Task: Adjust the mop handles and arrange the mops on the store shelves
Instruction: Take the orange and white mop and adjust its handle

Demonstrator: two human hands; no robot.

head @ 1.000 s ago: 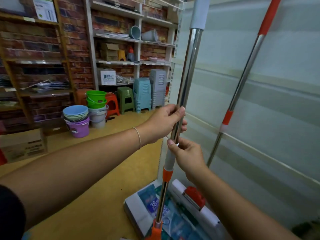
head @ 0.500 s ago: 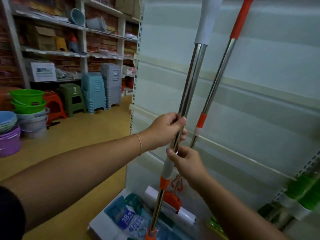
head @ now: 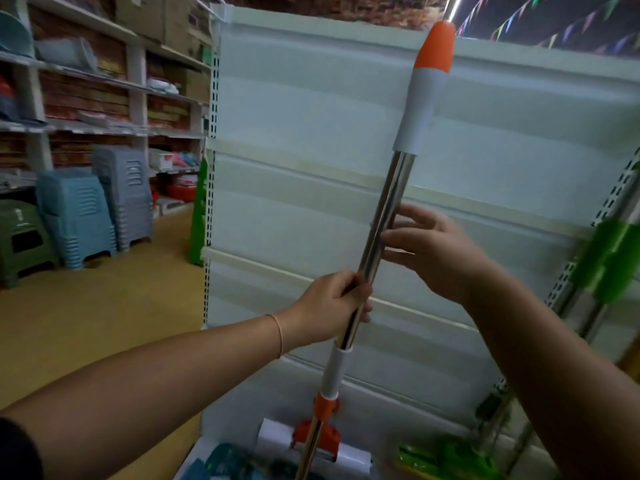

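Note:
A mop with a shiny steel handle (head: 388,206), a white and orange top grip (head: 427,88) and a white and orange collar (head: 329,379) stands nearly upright in front of a white shelf back panel (head: 294,133). My left hand (head: 329,306) grips the steel tube just above the white collar. My right hand (head: 429,247) is higher on the tube, fingers spread and touching it from the right. A white mop head with an orange clamp (head: 317,441) lies at the shelf's foot.
Green-handled mops (head: 609,268) lean at the right upright, with a green mop head (head: 446,459) on the floor. Stacked blue and grey stools (head: 93,213) and a green stool (head: 20,233) stand on the yellow floor at left, below loaded wall shelves (head: 104,81).
The view has tilted up and right, so the handle's orange tip shows. My right hand left the collar and rose above my left hand. The second orange mop handle is out of sight.

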